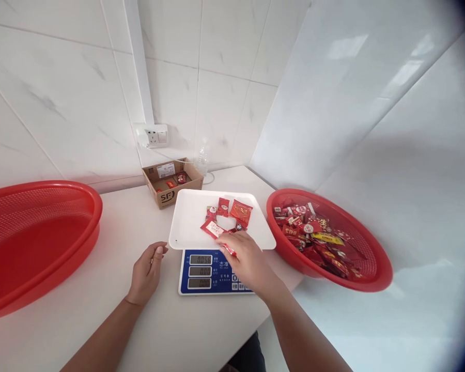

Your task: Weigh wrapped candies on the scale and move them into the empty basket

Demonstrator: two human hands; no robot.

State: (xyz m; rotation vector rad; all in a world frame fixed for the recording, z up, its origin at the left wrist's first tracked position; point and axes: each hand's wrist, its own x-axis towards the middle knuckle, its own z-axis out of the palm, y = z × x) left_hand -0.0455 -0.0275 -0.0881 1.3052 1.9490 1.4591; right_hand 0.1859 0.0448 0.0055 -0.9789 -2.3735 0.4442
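Note:
My right hand [248, 258] reaches over the near edge of the scale's white tray [188, 219], its fingers pinched on a small red and white snack packet [229, 249]. Several red wrapped packets lie in a loose ring on the tray, among them a large red packet [241, 211] and a red and white packet [212, 228] just beyond my fingertips. Below the tray, the blue panel of the digital scale [186, 281] shows lit figures; my right hand covers part of its keys. My left hand [146, 274] rests on the table left of the scale, fingers curled and nothing visible in them.
A red plastic basket [273, 217] full of wrapped snacks stands at the right, close to the tray. Another red basket [95, 206] is at the left. Behind the tray are a cardboard box [155, 186] with a few packets and a clear bottle [202, 157]. A socket [153, 137] is on the wall.

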